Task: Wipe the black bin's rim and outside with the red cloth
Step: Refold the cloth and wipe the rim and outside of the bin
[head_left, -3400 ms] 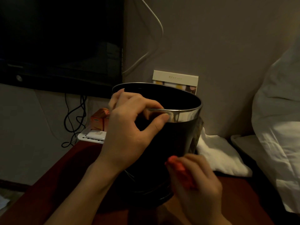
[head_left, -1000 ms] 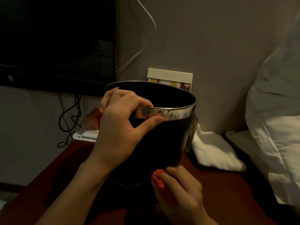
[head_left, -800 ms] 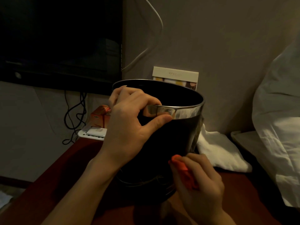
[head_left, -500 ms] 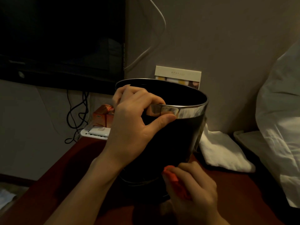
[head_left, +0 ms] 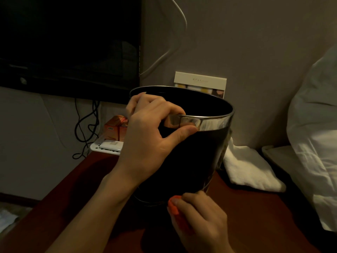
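Black bin (head_left: 193,157), on the dark red table (head_left: 255,216), tilted, silver rim band uppermost; left hand (head_left: 151,136) grips the near rim, fingers curled inside, thumb pressed on the band outside; right hand (head_left: 202,221), below and right of the left hand, fingers curled round the red cloth (head_left: 174,209); cloth held against the bin's lower outside wall; folded white towel (head_left: 249,170) beyond the right hand.

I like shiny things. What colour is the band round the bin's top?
Shiny silver, seen in the head view; the band tops the black bin.
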`<state>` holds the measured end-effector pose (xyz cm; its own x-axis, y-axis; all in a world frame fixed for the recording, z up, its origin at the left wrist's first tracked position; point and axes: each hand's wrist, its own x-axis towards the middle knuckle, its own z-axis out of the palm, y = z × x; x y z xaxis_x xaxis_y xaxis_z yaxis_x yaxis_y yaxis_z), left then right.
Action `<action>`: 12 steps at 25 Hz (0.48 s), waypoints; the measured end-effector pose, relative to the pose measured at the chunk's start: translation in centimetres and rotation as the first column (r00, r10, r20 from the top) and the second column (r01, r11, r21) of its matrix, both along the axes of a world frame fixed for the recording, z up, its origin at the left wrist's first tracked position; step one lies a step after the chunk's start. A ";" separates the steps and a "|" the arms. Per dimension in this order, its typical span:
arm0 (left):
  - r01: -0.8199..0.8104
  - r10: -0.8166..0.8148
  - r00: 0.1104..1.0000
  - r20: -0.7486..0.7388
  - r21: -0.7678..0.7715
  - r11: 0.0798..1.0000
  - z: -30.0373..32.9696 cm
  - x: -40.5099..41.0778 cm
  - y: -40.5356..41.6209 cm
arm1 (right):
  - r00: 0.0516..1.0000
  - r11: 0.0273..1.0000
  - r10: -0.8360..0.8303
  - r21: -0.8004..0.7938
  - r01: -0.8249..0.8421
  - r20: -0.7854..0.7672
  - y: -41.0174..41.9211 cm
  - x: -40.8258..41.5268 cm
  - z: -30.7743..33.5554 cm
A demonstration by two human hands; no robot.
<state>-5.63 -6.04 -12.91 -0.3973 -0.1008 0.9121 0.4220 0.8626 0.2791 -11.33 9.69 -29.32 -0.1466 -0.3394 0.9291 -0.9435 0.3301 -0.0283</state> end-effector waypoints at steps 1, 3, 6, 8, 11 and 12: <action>0.005 -0.005 1.000 0.001 0.000 1.000 0.0 0.0 0.0 | 1.000 1.000 0.006 0.006 -0.006 -0.005 0.0 0.0 0.0; 0.003 -0.003 1.000 0.005 -0.001 1.000 0.0 0.0 -0.1 | 0.999 0.998 0.023 -0.062 -0.021 0.030 0.7 -0.7 1.1; -0.003 0.003 1.000 0.000 -0.002 1.000 0.0 0.0 -0.1 | 0.997 0.990 0.036 -0.137 -0.026 0.072 1.3 -1.1 2.2; 0.019 -0.019 1.000 0.006 -0.009 1.000 -0.1 0.0 -0.3 | 0.998 0.996 0.025 -0.086 -0.021 0.052 0.7 -0.5 1.3; 0.068 -0.068 0.998 0.015 0.018 0.998 -0.1 0.4 -1.3 | 0.996 0.995 0.061 -0.086 -0.056 0.066 0.1 -0.1 0.7; 0.072 -0.073 0.997 0.013 0.035 0.997 0.0 0.5 -1.4 | 0.993 0.991 0.081 -0.112 -0.071 0.083 0.3 -0.3 1.0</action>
